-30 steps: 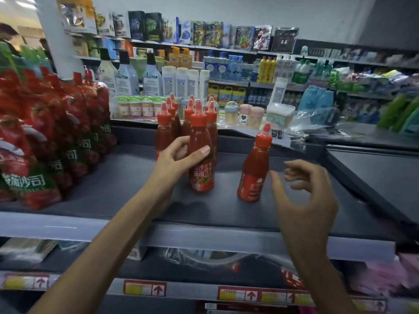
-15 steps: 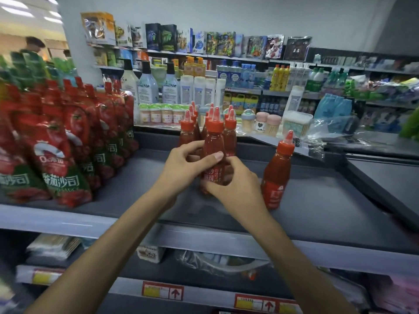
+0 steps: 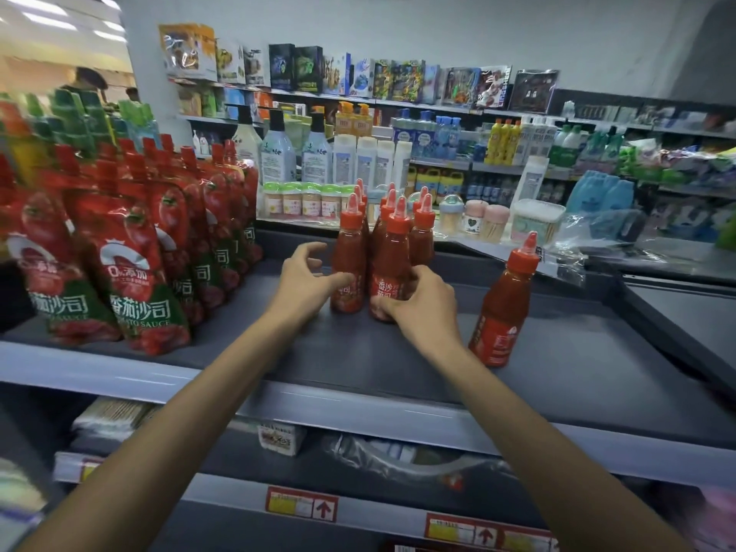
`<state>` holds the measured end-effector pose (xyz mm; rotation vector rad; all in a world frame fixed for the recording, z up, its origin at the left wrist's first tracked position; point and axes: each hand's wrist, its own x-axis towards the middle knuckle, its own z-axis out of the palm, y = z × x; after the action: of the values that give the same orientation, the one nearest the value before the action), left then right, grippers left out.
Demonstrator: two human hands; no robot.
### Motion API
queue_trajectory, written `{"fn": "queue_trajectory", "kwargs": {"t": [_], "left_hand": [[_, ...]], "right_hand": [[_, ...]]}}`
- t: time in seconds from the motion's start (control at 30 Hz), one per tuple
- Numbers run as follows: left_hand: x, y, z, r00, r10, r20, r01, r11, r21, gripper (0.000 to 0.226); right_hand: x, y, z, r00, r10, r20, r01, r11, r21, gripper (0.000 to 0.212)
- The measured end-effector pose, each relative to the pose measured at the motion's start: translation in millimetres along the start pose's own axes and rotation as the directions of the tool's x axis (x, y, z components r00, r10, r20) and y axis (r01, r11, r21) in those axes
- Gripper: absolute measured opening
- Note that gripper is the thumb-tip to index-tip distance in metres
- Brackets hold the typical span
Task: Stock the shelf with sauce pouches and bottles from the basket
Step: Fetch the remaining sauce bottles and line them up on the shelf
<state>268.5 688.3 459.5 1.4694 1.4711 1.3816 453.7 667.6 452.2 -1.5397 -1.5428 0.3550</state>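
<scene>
Gripping the front bottle (image 3: 392, 268) low on its label with the right hand (image 3: 424, 308), fingers and thumb curled round the lower body. Standing upright on the grey shelf (image 3: 577, 352), about midway between front edge and back edge, at the head of a tight cluster of red-capped sauce bottles (image 3: 422, 233).

Just to its left, a second bottle (image 3: 348, 268), also upright; touching or a hair apart, cannot tell. Beside that one, the left hand (image 3: 306, 278): released, grasping nothing, fingers loosely curled in the air, thumb tip laid against the label.

Toward the shelf's right edge, well apart from the cluster and nearer the front edge, a lone bottle (image 3: 504, 308) on its base, touched by neither of the hands.

Along the left end of the shelf, rows of red tomato sauce pouches (image 3: 131, 268) with spout caps, standing on end from the front edge back.

Beyond the back edge, other shelving with lotion bottles (image 3: 278, 149), small jars (image 3: 302, 201) and boxed goods (image 3: 294, 67). Below, on a lower rail, price tags (image 3: 301, 507) marked with red arrows.
</scene>
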Motion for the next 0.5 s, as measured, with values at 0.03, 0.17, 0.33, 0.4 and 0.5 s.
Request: {"fn": "queue_trajectory", "kwargs": {"t": [0.03,0.17,0.33,0.4,0.5], "left_hand": [[3,-2,2,1.0,-0.001,0.028,0.0,1.0,0.031,0.071],[9,-7,5,0.994,0.049,0.102,-0.061,0.991,0.121,0.067],[12,-16,10,0.993,0.07,0.094,-0.086,0.978,0.189,0.054],[13,-21,10,0.994,0.073,0.082,-0.089,0.975,0.203,0.054],[13,-24,11,0.993,0.095,0.071,-0.109,0.968,0.227,0.053]], "right_hand": [[2,2,4,1.0,0.0,0.004,0.0,1.0,-0.012,0.047],[10,5,13,1.0,-0.011,0.013,0.012,0.998,-0.06,0.047],[15,5,16,1.0,0.001,0.029,0.001,0.999,-0.053,0.053],[14,7,16,0.999,0.004,0.046,-0.002,0.999,-0.043,0.06],[11,11,16,0.999,-0.007,0.034,0.008,1.0,-0.025,0.063]]}}
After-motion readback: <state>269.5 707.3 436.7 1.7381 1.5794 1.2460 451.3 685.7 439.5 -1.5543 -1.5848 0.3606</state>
